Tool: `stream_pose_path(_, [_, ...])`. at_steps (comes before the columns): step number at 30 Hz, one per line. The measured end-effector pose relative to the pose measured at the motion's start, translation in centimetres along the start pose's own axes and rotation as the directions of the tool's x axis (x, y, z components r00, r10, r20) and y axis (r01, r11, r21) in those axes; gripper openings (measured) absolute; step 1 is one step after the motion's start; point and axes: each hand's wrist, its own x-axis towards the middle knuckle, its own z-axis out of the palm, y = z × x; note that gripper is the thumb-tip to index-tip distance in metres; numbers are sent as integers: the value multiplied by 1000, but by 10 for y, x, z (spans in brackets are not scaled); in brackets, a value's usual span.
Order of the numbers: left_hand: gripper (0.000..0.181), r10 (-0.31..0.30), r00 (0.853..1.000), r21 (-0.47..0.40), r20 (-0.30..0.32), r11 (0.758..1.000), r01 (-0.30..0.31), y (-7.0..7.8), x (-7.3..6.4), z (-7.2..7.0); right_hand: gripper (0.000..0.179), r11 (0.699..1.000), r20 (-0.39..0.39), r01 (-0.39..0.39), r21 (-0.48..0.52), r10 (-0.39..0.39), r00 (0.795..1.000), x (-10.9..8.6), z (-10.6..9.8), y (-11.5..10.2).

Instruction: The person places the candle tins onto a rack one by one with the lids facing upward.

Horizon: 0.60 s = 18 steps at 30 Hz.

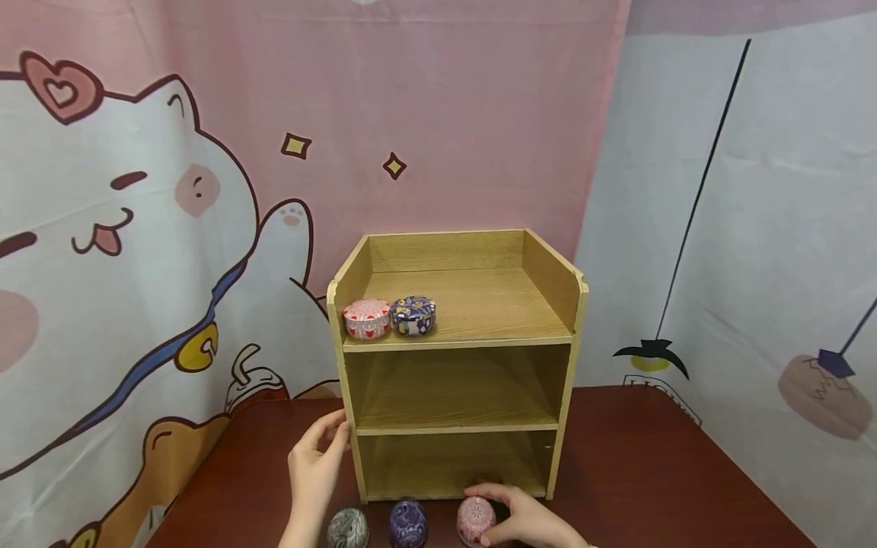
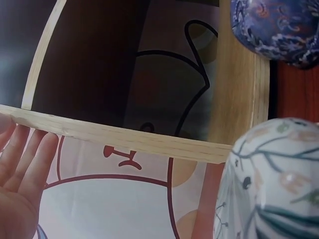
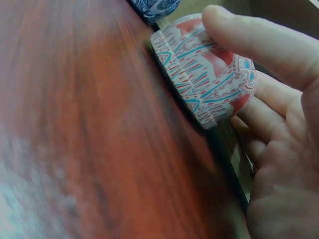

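Observation:
My right hand (image 1: 530, 520) holds a small round tin (image 1: 474, 520) with a pink-and-white top, low in front of the wooden shelf (image 1: 466, 428). In the right wrist view the tin (image 3: 199, 74) shows red, white and blue patterning, with the thumb on one side and fingers on the other. My left hand (image 1: 312, 473) touches the shelf's left side panel; in the left wrist view its fingertips (image 2: 47, 144) lie along the panel's edge. Between the hands stand a grey-white leafy tin (image 1: 348, 528) and a purple patterned tin (image 1: 408, 524).
On the shelf's top level, at the left, a pink-and-red tin (image 1: 367, 319) and a dark blue floral tin (image 1: 413, 316) stand side by side. The shelf stands on a dark red table (image 1: 630, 457). A printed cartoon curtain (image 1: 445, 114) hangs behind.

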Motion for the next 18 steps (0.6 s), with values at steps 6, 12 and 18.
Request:
stream_pose_path(6, [18,11,1000,-19,0,1000,-11,-4,0,0,62,1000,-1,-3,-2,3,1000,0,0,0])
stream_pose_path(12, [15,8,1000,-28,-5,1000,-8,-2,-2,-1,62,1000,-5,-1,-20,1,1000,0,0,1])
stream_pose_path(18, [16,-2,1000,-17,-17,1000,2,6,-2,0,63,1000,-2,4,-5,-4,1000,1,0,1])
